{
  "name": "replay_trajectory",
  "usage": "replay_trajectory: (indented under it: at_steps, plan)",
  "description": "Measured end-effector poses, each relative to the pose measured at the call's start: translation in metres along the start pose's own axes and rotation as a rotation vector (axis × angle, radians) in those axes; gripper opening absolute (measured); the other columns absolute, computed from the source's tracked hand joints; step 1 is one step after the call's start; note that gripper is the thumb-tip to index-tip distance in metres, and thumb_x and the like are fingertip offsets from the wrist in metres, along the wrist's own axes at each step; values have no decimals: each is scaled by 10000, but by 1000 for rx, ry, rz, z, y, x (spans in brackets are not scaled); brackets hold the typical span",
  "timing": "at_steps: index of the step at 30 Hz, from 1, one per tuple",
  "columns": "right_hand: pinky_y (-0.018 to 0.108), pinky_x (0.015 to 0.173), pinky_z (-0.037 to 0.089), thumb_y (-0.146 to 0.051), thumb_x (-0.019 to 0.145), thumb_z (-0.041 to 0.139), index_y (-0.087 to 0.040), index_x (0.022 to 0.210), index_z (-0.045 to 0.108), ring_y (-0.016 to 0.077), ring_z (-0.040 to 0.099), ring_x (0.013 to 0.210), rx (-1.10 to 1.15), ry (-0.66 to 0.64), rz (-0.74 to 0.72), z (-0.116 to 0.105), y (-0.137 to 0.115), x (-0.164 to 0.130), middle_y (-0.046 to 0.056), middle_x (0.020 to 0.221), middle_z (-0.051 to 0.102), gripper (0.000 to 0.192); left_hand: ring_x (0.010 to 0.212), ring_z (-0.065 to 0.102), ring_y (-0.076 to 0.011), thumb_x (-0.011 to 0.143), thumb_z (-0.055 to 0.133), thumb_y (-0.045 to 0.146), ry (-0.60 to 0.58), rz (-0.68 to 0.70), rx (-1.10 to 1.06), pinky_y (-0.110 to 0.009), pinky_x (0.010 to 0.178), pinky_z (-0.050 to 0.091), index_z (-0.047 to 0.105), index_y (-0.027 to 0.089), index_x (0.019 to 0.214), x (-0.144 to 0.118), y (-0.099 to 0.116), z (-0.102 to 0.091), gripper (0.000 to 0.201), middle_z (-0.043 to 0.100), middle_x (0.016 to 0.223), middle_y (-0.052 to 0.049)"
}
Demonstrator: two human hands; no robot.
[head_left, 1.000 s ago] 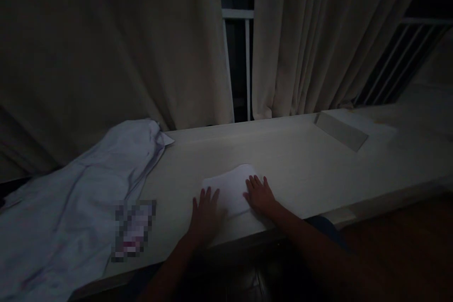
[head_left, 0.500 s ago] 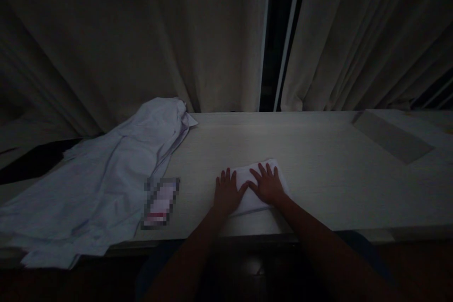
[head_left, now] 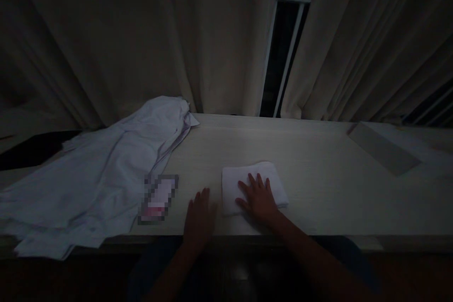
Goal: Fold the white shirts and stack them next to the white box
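**Open desk to the right of the folded towel, cloth crowding the left**

Taking the folded white towel (head_left: pixel 253 186) as landmark: right of it the desk (head_left: pixel 318 198) lies bare as far as a flat pale slab (head_left: pixel 384 153) at the far right corner — wide passage. Behind it, bare desk runs to the curtains (head_left: pixel 212 47). Left of it, a small blurred card (head_left: pixel 158 197) lies near, and beyond that a spread white garment (head_left: pixel 102 174) blocks the whole left end.
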State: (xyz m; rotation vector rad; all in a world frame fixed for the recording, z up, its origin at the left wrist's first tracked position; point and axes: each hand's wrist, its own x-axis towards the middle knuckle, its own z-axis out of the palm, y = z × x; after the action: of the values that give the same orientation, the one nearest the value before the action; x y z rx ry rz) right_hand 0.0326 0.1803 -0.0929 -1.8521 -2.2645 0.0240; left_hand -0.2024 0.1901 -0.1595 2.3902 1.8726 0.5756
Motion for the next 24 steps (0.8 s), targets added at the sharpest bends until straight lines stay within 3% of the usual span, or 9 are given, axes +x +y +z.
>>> replay_trajectory:
  at_steps: [5,10,16,20,24]
  plan:
    - [700,1067,94,-717,890,299,-358,1471,322,409,103,1429,29,-14,16,20,-29,-17,86,1570,211,683,1372,363,-267,958,256,408,68,-31,67,-472,1144,249,502,121,1329,-19,-8,-5,529,490,1419,-141]
    - [697,1074,96,-702,903,270,-355,1476,310,404,113,1428,43,1,53,27,-31,-17,82,1570,211,671,1340,389,-296,947,300,395,113,-16,159,-503,1121,261,572,154,1254,-16,6,-10,476,516,1381,-146]
    - [660,1102,111,-707,897,288,-366,1468,319,374,109,1437,56,56,61,22,-30,-22,56,1571,210,666,1297,434,-300,928,318,386,154,27,164,-503,1094,298,592,153,1219,-13,6,-11,463,547,1342,-149]
    - [632,1116,113,-745,875,273,-398,1465,304,355,107,1441,63,27,79,16,-13,-24,22,1575,205,685,1255,471,-310,890,337,397,175,101,101,-533,1047,345,613,203,1180,-10,5,-11,445,618,1252,-118]
    - [602,1126,89,-745,881,263,-397,1471,290,336,112,1444,59,7,139,3,40,-35,12,1576,207,686,1231,485,-325,865,321,441,166,147,95,-551,1007,374,613,205,1172,-6,5,-10,485,646,1194,-123]
